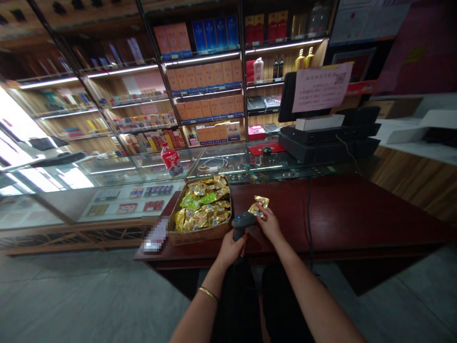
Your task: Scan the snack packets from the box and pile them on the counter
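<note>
Head view: gripping a handheld barcode scanner [243,219] by its handle with the left hand [230,248], apparently to keep its head unobstructed beside a gold foil packet [262,200], pinched in the right hand [270,224] over the dark red desk [342,214], right of the cardboard box [200,236].

From my remote station I record a bare left hand [230,247] and a bare right hand [270,226], the forearms uncovered along all the length I can view. Item one: a slim, gold-coloured bangle [208,294] encircles the left forearm, some way above the wrist. Item two: black clothing [239,305] shows beyond the near edge of the tabletop [342,214], in two dark areas divided by a narrow gap. I cannot determine its cut or fabric.
</note>
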### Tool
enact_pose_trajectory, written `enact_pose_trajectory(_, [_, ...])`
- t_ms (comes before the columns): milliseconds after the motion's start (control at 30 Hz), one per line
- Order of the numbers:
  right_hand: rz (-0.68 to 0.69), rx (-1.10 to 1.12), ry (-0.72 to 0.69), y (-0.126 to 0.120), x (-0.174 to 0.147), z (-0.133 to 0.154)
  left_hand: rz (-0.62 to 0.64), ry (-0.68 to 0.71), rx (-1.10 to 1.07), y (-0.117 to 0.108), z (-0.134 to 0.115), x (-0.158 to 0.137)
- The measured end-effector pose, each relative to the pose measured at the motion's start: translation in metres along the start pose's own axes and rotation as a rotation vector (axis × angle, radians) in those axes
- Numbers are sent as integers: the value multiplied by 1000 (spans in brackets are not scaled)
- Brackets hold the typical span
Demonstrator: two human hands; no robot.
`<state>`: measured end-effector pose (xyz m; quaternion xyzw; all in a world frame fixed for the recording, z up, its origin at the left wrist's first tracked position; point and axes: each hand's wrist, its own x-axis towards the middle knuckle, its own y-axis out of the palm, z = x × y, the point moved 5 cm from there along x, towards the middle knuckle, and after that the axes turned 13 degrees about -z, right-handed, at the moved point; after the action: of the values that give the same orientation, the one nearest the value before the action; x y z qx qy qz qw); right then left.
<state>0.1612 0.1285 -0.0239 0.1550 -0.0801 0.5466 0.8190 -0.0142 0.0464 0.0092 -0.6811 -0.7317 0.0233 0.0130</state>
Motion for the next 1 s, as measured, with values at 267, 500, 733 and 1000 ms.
enact_pose_trajectory(267, [16,-42,-70,3,-1,5,4,1,26,0,2,0])
enact_pose_trajectory(500, [5,-155,-155,0,-2,15,-10,41,39,2,-3,-3])
enact_pose_trajectory(733, [0,-161,-183,2,-7,25,-22,6,37,4,-7,-4])
enact_pose_trajectory(1000, [23,-167,-185,4,-12,30,-58,7,43,4,-3,1])
